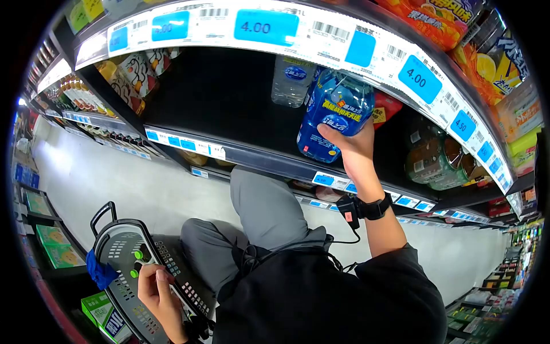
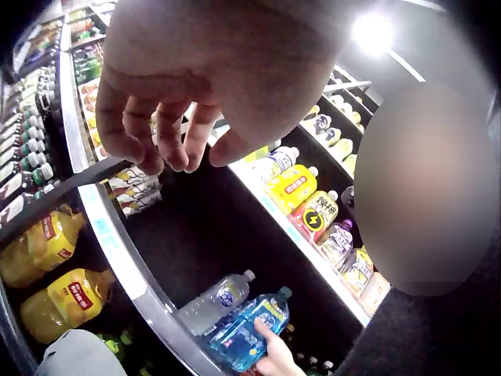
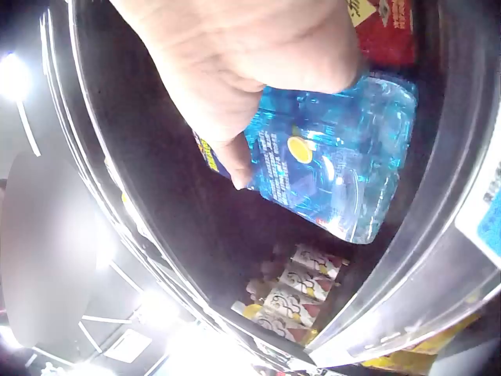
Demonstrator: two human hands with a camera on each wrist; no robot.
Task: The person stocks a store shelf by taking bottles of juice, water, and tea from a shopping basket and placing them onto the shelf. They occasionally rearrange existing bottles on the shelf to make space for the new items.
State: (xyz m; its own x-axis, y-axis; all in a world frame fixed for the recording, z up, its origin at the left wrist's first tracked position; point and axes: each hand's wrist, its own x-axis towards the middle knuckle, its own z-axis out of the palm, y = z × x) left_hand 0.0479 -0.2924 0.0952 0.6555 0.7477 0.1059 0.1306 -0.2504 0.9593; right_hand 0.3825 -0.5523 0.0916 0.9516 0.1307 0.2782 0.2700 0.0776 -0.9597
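Observation:
A large bottle of blue drink (image 1: 338,114) leans at the front of a black shelf. My right hand (image 1: 358,143) grips it around its side, with the thumb across the label; in the right wrist view the bottle's base (image 3: 376,164) points to the shelf's front edge. Just behind it, a clear bottle with a blue label (image 1: 289,86) stands on the same shelf. My left hand (image 1: 157,292) hangs over the grey shopping basket (image 1: 109,243), its fingers loosely curled with nothing in them, as the left wrist view also shows.
Green-capped bottles (image 1: 137,264) lie in the basket, and a blue cloth (image 1: 100,270) hangs on its rim. The upper shelf's price strip (image 1: 212,23) overhangs the bottle. Large brown bottles (image 1: 438,163) stand to the right, patterned bottles (image 1: 134,71) to the left.

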